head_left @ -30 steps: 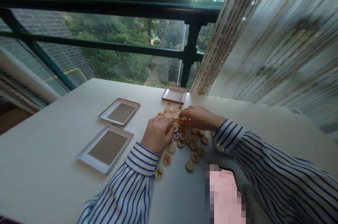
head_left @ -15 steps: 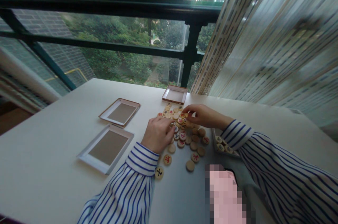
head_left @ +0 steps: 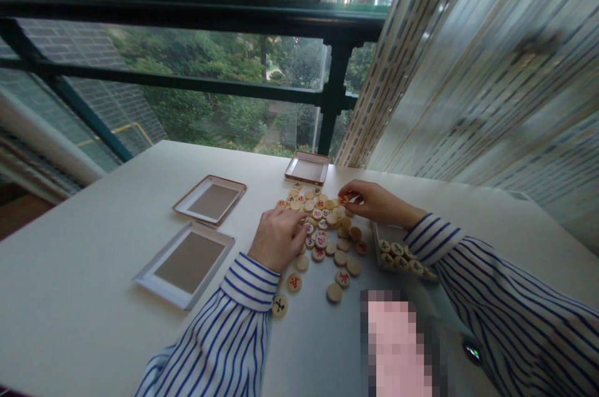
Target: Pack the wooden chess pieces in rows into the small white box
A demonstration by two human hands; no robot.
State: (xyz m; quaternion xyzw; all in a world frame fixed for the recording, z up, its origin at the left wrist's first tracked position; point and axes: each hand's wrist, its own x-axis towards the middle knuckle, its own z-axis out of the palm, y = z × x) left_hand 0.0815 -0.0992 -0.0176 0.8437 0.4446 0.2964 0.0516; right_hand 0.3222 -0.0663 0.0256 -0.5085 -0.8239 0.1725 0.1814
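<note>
Round wooden Chinese chess pieces point(head_left: 321, 239), some with red or black characters, lie in a loose pile mid-table. At the pile's left edge rests my left hand point(head_left: 279, 236), its fingers loosely bent and the thumb apart from the index finger. Its far fingertips are partly hidden, and I see nothing held. Over the far right of the pile, my right hand point(head_left: 369, 202) pinches a red-marked chess piece point(head_left: 344, 200) between thumb and fingers. Below that wrist stands a white box point(head_left: 381, 232) with black-marked pieces in rows, partly covered by my sleeve.
Two shallow box lids or trays, one brown-edged point(head_left: 210, 197) and one white point(head_left: 187, 264), lie on the left. Another brown-edged tray point(head_left: 307, 167) lies at the table's far edge. A pixelated pink-and-black object point(head_left: 393, 347) is in front. Railings and a curtain point(head_left: 444, 103) stand beyond.
My right hand has moved right and slightly up, away from the pile, with a red-marked piece in its fingers. More of the white box shows. My left hand has stayed nearly still.
</note>
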